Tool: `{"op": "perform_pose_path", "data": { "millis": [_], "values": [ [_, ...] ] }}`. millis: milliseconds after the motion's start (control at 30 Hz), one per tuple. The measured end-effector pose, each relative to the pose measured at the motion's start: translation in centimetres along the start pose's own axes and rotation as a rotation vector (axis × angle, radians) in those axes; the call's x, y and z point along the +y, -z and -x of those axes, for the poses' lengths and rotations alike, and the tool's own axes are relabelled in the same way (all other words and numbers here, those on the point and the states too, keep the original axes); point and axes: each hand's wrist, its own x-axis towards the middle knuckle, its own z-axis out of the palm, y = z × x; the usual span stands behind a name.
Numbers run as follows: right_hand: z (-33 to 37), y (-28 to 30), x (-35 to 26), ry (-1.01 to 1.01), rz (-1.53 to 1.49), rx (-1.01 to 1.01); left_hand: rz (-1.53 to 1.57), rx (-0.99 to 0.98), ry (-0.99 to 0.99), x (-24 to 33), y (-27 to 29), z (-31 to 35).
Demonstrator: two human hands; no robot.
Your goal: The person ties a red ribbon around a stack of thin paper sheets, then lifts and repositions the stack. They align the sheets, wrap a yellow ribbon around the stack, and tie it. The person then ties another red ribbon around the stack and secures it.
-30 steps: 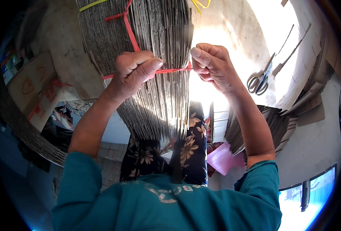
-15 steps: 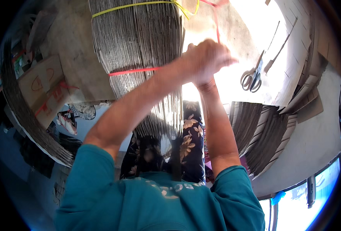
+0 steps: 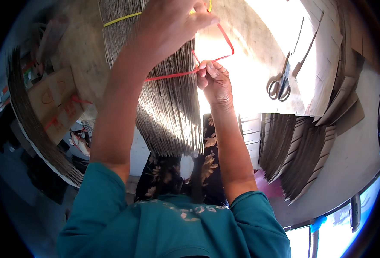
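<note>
A tall bundle of grey-brown cardboard sheets stands on edge in front of me, its near end reaching over my lap. Around its middle runs a red plastic strap; a yellow strap crosses it farther away. Beside the bundle's right edge, my right hand pinches the red strap between thumb and fingertips. My left hand is raised over the far part of the bundle, fingers curled, and the strap's loose length bends out to the right and back up to its thumb. Part of the left hand is cut off by the top edge.
Dark-handled scissors lie on the brightly lit cardboard surface to the right. More stacks of cardboard stand at the right, and another long stack curves along the left. Behind that one is a brown carton with red tape.
My hands were together, blurred, right of the bundle. Now they are apart: the left has moved up and left, the right is down at the bundle's edge, with the red strap bent between them.
</note>
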Motion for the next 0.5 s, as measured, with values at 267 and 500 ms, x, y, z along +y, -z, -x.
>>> {"op": "perform_pose_path", "data": {
  "millis": [267,500],
  "values": [
    [0.3,0.6,1.0,0.028,-0.066,-0.092,-0.008,-0.166,0.017,-0.7,-5.5,7.9],
    [0.5,-1.4,0.5,0.047,-0.085,0.018,0.319,0.095,0.384,0.1,-6.9,8.4]
  ]
}}
